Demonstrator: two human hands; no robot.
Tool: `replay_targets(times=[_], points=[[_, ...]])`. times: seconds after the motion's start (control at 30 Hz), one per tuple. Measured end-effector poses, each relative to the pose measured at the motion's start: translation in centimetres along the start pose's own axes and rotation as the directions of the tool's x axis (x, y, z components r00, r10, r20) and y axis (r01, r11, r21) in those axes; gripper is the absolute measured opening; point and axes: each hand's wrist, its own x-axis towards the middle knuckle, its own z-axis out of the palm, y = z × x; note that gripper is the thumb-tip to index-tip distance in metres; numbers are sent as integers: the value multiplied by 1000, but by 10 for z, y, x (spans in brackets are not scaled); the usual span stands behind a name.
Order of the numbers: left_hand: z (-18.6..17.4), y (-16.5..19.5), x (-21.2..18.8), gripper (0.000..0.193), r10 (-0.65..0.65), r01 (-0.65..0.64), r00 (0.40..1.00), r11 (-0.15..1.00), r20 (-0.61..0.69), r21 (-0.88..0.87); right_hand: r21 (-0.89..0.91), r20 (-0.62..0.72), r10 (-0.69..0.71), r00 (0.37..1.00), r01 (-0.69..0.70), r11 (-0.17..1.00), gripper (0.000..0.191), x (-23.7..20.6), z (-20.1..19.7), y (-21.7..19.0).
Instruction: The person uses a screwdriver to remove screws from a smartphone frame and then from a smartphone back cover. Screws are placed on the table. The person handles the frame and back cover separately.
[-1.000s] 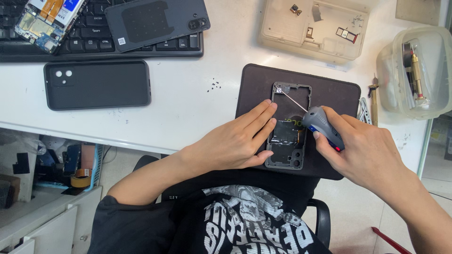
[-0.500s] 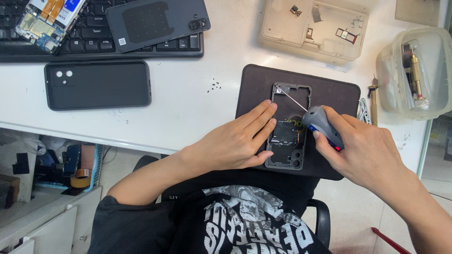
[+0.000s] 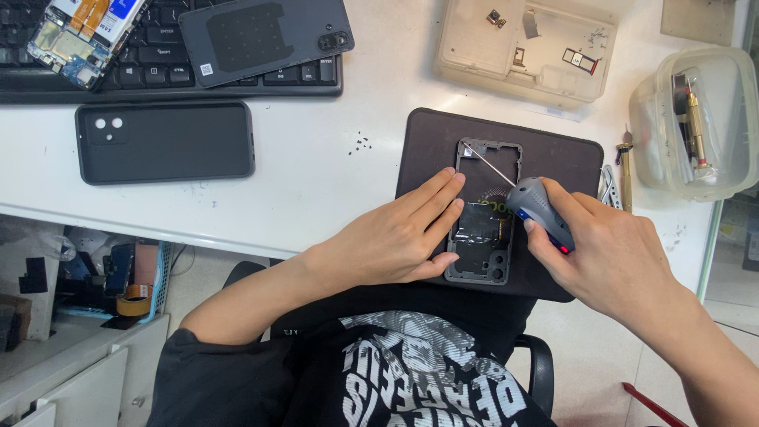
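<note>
An opened phone frame (image 3: 484, 212) lies on a dark work mat (image 3: 553, 162) at the table's front edge. My left hand (image 3: 395, 237) rests flat against the frame's left side, fingers pointing up and right. My right hand (image 3: 613, 249) grips a grey screwdriver with a blue and red handle (image 3: 538, 212). Its thin shaft reaches up and left to the frame's top left corner (image 3: 466, 145).
A black phone case (image 3: 164, 141) lies to the left. A keyboard (image 3: 158, 75) at the back carries a phone back cover (image 3: 265, 32) and a circuit assembly (image 3: 79, 32). A clear parts tray (image 3: 526, 47) and a tub with tools (image 3: 696, 119) stand at the right. Tiny screws (image 3: 360, 144) dot the table.
</note>
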Motion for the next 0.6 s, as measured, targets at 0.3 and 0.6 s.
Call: replay_targets(times=[0.3, 0.6], points=[[-1, 1, -1, 66, -1, 1, 1000, 1000, 0, -1, 1, -34, -22, 999, 23, 1000, 56, -1, -2, -2], [-4, 1, 0, 66, 0, 0, 1000, 1000, 8, 18, -19, -38, -21, 999, 20, 1000, 58, 0, -2, -1]])
